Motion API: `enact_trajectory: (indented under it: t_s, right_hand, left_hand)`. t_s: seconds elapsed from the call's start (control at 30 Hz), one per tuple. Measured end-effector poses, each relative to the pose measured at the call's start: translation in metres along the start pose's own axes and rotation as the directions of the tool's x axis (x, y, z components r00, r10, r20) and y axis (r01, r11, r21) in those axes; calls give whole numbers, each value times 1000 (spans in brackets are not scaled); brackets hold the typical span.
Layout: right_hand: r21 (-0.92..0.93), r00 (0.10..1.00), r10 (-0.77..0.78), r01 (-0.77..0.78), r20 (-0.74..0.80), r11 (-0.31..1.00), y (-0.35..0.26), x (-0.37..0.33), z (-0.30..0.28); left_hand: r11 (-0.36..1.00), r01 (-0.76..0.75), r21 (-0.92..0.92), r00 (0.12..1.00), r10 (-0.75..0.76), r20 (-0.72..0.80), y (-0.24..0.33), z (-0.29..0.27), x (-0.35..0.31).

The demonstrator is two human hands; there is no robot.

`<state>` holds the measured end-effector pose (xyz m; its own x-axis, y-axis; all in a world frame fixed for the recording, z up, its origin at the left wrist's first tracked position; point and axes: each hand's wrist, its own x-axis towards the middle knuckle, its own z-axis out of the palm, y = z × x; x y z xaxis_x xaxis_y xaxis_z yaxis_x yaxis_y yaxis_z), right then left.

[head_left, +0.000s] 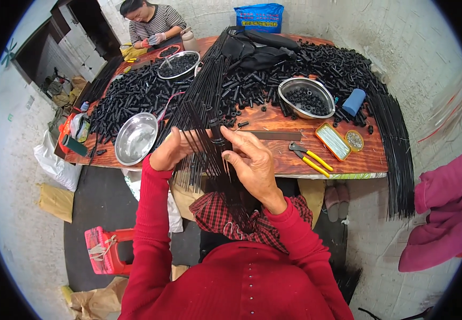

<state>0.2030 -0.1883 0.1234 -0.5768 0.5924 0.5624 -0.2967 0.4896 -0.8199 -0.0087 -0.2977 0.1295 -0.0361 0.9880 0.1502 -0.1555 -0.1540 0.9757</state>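
Black, all of it, thin strands and small parts, so contrast is poor. Head view, the only one: black fitting (214, 125) sits upright-ish between the two hands, in front of the near edge of the table (265, 120). Right hand (252, 160) grasps it, thumb and index pinching around the lower part; exact contact hidden behind the fingers. Left hand (175, 152) is behind the thin black rods (204, 98), thumb up; some fingers covered by the rods, so can't tell if they're clenched on them or just backing them. Rods fan up onto the table and trail down toward the plaid cloth (217, 216) on the lap. To do it well, I'd say: pinch the fitting close to where the rods meet it, light force, no twisting. Left hand should act as a fence, separating the rods near the fitting so they don't cross. Rods look slim and springy; a hard squeeze would probably splay or bend them. Tilt the fitting end toward the eyes, since black on black hides misalignment. Mind snags: the bundle lies against loose black parts (247, 85). Yellow-handled pliers (316, 163) and tin of silver pins (333, 141) lie right of the right hand, clear of the rods; good place for them.
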Motion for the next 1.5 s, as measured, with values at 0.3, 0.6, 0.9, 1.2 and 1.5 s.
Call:
enact_trajectory:
  t_s: [0.3,0.6,0.9,1.2,1.5]
  right_hand:
    - [-34,1000,-1,2,19,999,-3,1,-1]
    - [-32,1000,13,-12,26,999,-3,3,-2]
    - [1,1000,7,-7,1,1000,-5,4,0]
    - [-10,1000,-24,25,18,1000,-2,4,1]
    - [-43,999,-32,33,20,999,-8,0,1]
  left_hand:
    - [978,104,-181,994,-99,34,2,-1,9]
    - [965,102,-243,994,-105,1,-2,-5,14]
    - [990,96,-107,992,-104,-72,6,1,16]
    - [992,93,88,967,-69,-245,1,6,15]
    - [775,-1,632,964,168,-205,2,11,12]
